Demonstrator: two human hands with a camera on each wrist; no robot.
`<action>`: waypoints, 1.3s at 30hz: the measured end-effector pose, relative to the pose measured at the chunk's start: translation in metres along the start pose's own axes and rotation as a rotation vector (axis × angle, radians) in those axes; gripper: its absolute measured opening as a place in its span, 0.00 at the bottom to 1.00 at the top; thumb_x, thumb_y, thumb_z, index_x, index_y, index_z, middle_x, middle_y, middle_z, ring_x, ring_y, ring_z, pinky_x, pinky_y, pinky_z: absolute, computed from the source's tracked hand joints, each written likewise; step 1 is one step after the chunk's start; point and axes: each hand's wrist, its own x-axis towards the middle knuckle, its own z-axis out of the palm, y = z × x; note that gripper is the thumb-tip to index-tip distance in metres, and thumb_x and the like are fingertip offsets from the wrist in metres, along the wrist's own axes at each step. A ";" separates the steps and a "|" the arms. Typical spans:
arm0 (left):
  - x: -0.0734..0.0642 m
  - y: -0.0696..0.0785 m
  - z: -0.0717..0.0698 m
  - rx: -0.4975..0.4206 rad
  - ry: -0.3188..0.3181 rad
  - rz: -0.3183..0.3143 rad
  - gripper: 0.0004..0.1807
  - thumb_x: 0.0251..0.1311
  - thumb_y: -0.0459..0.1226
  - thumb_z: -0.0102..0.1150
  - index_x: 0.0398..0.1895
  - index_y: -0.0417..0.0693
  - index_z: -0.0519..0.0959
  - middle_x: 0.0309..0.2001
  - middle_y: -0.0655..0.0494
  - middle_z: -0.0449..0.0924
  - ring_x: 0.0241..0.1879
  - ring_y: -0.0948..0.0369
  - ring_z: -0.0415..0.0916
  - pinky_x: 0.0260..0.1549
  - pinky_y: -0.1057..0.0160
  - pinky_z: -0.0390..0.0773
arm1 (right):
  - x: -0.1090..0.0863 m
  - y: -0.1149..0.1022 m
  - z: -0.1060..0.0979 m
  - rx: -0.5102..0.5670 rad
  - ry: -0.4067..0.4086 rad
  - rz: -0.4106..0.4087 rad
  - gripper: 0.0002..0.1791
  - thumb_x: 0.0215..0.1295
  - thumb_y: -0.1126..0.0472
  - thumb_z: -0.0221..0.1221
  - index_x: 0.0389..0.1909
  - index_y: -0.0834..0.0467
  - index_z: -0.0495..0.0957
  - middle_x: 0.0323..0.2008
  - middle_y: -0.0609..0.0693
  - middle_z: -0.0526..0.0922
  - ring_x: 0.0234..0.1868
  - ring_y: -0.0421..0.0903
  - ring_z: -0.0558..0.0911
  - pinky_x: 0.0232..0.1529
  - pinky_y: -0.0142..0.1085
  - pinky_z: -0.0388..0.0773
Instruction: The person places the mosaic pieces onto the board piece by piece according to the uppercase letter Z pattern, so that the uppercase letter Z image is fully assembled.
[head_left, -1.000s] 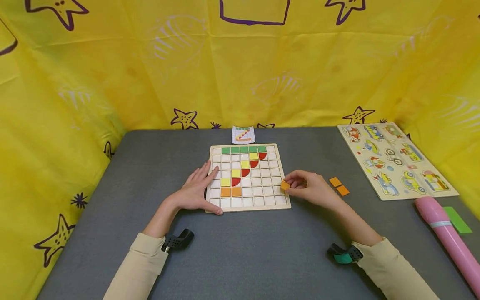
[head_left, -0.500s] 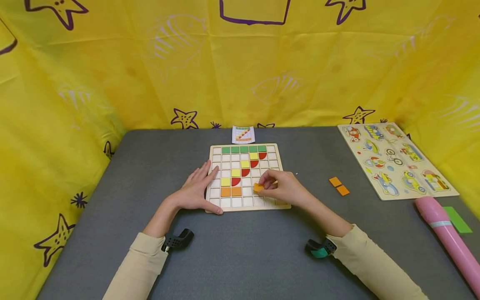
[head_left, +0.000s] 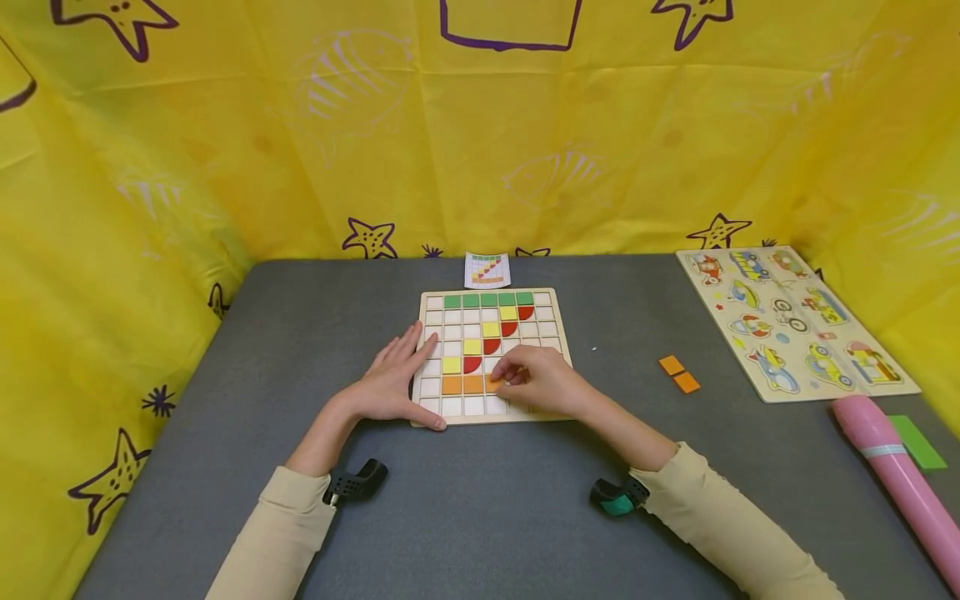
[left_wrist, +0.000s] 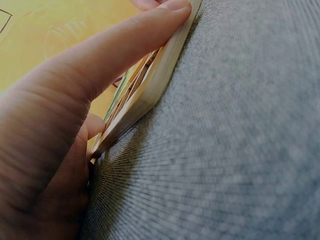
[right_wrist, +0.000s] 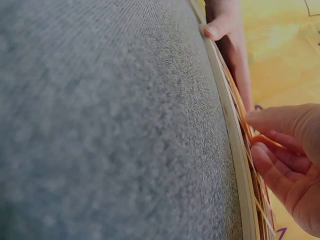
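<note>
A wooden grid board (head_left: 552,308) lies mid-table with a green top row, yellow squares and red quarter circles running diagonally, and two orange tiles (head_left: 462,384) in the lower left. My left hand (head_left: 393,379) rests flat on the board's left edge, thumb along the front corner (left_wrist: 165,55). My right hand (head_left: 536,379) pinches an orange tile (head_left: 492,382) and lowers it tilted over the cell right of the two orange ones; the right wrist view shows the tile (right_wrist: 265,140) between thumb and fingers above the board (right_wrist: 235,165).
Two loose orange tiles (head_left: 678,373) lie on the grey table right of the board. A pattern card (head_left: 487,269) stands behind the board. A vehicle peg puzzle (head_left: 791,321) sits at the far right, with a pink tube (head_left: 896,475) and a green strip (head_left: 917,440) near it.
My right hand carried the orange tile leftward from the board's right edge to the cell beside the two orange tiles. The left hand stayed put.
</note>
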 end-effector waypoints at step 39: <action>0.003 -0.005 0.003 0.013 0.006 0.008 0.73 0.36 0.67 0.72 0.78 0.45 0.40 0.77 0.43 0.24 0.76 0.49 0.25 0.68 0.43 0.36 | -0.104 0.068 -0.088 -0.104 0.251 0.264 0.10 0.62 0.64 0.66 0.44 0.58 0.83 0.37 0.48 0.85 0.37 0.42 0.81 0.40 0.33 0.79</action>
